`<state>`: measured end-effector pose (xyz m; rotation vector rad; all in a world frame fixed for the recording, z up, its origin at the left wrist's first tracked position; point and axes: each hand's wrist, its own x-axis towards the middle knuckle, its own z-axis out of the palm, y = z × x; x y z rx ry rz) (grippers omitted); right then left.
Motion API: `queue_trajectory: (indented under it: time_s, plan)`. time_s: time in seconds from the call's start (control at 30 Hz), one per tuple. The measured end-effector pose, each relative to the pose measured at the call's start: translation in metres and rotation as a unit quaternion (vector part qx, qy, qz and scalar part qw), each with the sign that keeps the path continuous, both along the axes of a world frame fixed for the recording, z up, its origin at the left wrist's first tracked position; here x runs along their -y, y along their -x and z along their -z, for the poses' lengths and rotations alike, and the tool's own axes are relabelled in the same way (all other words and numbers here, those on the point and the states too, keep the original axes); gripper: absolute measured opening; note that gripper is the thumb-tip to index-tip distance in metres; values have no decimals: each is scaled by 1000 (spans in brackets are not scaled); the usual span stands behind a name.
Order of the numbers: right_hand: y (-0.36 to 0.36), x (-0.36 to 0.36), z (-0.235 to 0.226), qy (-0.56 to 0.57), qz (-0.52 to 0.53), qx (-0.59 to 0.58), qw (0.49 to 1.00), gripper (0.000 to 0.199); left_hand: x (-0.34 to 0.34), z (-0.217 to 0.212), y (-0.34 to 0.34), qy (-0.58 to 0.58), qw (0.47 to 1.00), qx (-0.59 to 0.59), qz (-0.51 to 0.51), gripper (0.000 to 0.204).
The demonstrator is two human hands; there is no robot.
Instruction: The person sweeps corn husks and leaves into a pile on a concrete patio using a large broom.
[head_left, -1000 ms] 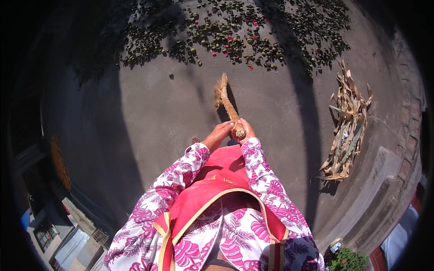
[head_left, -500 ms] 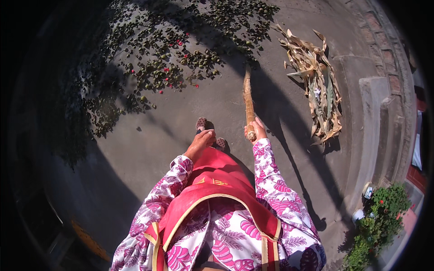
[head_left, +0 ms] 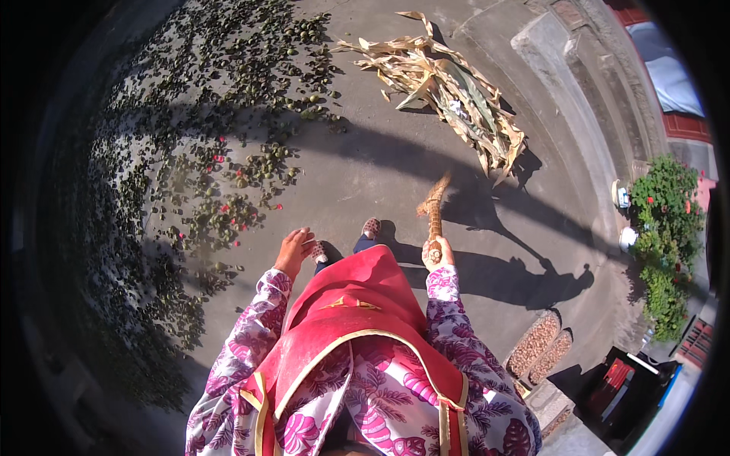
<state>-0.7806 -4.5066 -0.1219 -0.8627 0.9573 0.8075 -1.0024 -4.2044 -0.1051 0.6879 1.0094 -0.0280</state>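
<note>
My right hand (head_left: 437, 253) is wrapped round the handle end of a straw hand broom (head_left: 434, 207). The broom points away from me, its ragged tan bristles spread at the far end, over the concrete. Whether the bristles touch the ground I cannot tell. On the left, my left hand (head_left: 294, 251) hangs in front of the red apron (head_left: 357, 285) with loosely bent fingers and nothing visible in it. Beyond the broom lies a heap of dry corn stalks and leaves (head_left: 449, 95), untouched by either hand.
Small dark-green and brown pieces (head_left: 258, 163), with a few red bits, cover the ground at left. Concrete steps (head_left: 566, 106) rise at the far right. Flowering plants (head_left: 669, 220) and two long trays of brownish pieces (head_left: 536, 346) stand to the right. My patterned shoes (head_left: 371, 226) show ahead.
My view has swung right, bringing in the plants and trays. The broom looks shorter and is tilted to the right. My feet have changed position, and the left hand's fingers have loosened.
</note>
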Motion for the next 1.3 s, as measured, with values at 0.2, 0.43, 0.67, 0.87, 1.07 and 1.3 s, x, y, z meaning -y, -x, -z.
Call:
queue_trajectory:
  time_s: [0.2,0.43,0.67,0.87,1.07,1.3]
  plan:
    - [-53,57,35,-33,149,5,988,14,1,10,-101,-22,998,-9,66,37]
    - [-142,-13,26,-28,117,-59,991,15,27,-13,-242,-46,985,-49,158,35]
    - [-215,3,-32,-98,-32,18,994,33,46,-23,-369,-96,962,-3,257,38]
    - [-215,62,-85,126,-265,195,936,73,28,17,-404,-132,939,-60,311,30]
    - [-253,75,-90,266,-189,147,934,75,-38,79,-417,-213,895,-143,364,25]
    - [-313,94,-69,197,212,105,951,32,-79,65,-511,-107,935,-150,302,11]
